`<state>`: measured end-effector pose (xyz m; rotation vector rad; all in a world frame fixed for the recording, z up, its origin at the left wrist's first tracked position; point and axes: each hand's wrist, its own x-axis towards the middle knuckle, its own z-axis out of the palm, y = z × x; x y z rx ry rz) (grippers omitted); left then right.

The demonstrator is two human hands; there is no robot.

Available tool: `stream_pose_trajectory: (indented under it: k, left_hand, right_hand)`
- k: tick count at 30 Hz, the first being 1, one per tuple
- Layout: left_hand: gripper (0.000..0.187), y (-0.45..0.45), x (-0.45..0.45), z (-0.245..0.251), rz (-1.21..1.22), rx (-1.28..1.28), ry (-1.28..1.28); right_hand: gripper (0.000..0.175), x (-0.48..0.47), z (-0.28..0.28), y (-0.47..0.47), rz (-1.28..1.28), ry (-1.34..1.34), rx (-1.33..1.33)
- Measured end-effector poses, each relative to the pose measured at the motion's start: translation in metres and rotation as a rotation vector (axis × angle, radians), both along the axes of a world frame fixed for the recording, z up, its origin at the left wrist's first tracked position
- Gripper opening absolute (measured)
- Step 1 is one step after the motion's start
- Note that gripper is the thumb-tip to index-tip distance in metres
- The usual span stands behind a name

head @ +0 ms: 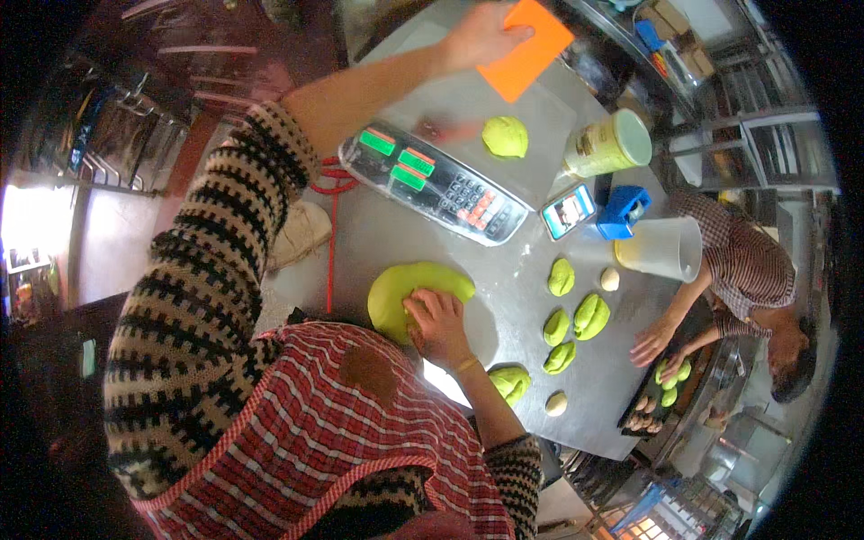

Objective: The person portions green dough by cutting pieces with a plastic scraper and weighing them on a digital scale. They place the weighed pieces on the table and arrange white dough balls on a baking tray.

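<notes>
My left hand (482, 37) reaches far over the table, gripping an orange dough scraper (530, 50). Below the scraper, a lump of green dough (505, 137) sits on the metal plate of a digital scale (435, 182). Close to my apron, my right hand (439, 320) has its fingers curled over the edge of a large mass of green dough (391, 297). Several smaller green dough pieces (592, 317) and two pale dough balls (556, 404) lie to its right. Another green piece (511, 383) is partly hidden by my right forearm.
Beyond the scale's keypad are a phone (568, 211), a blue tape dispenser (624, 212), a plastic tub (611, 143) and a translucent container (661, 250). Across the steel table (520, 290), a co-worker (749, 263) handles green pieces on a dark tray (631, 415). A red cord (331, 256) runs near the left edge.
</notes>
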<state>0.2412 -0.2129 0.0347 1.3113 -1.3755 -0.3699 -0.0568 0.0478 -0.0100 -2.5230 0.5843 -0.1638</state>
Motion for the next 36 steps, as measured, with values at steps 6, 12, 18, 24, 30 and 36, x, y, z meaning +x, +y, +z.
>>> stream_pose_trajectory:
  k: [6,12,18,24,30,36]
  left_hand:
    - [0.027,-0.019,0.163,-0.065,0.085,0.274,-0.879]
    - [0.031,0.02,0.042,-0.076,-0.45,0.423,0.026]
    - [0.036,0.08,-0.13,0.005,-0.498,0.254,0.713]
    - [0.033,0.137,-0.065,0.064,-0.057,0.12,0.852]
    - [0.031,0.197,-0.081,0.064,0.032,0.141,0.66]
    - [0.029,0.242,-0.091,0.026,0.077,0.292,0.542]
  right_hand:
    - [0.025,-0.043,-0.004,-0.104,-0.503,-0.272,0.177]
    - [0.036,0.025,-0.021,-0.178,-0.889,-0.924,0.628]
    - [0.049,-0.013,0.041,-0.157,-0.949,-1.453,0.957]
    - [0.063,-0.14,0.142,-0.042,-1.012,-1.505,-0.004]
    - [0.043,-0.232,0.141,-0.039,-1.256,-1.371,-0.778]
    - [0.082,-0.253,-0.051,-0.094,-1.659,0.228,-0.35]
